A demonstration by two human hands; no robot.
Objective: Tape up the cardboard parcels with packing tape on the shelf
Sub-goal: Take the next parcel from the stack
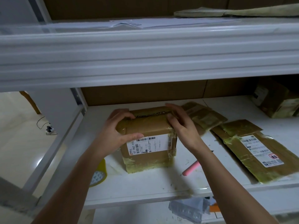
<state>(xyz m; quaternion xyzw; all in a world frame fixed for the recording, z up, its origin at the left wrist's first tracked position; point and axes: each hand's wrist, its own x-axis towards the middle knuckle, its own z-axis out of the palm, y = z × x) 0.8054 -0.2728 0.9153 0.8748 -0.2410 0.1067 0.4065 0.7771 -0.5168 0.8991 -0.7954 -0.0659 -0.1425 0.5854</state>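
A brown cardboard parcel (pixel 148 139) with a white shipping label and old yellowish tape stands on the white shelf (pixel 145 188). My left hand (pixel 116 128) grips its upper left corner, fingers over the top and thumb across the front. My right hand (pixel 182 125) lies against its right side with fingers straight, thumb pressing on the top edge. A roll of yellowish packing tape (pixel 98 173) sits on the shelf at the lower left, partly hidden behind my left forearm.
Flattened cardboard parcels lie to the right, one (pixel 255 152) with a label, another (pixel 203 117) further back. A taped box (pixel 278 101) stands at the far right. A pink stick (pixel 191 168) lies near the front. The upper shelf beam (pixel 145 59) hangs overhead.
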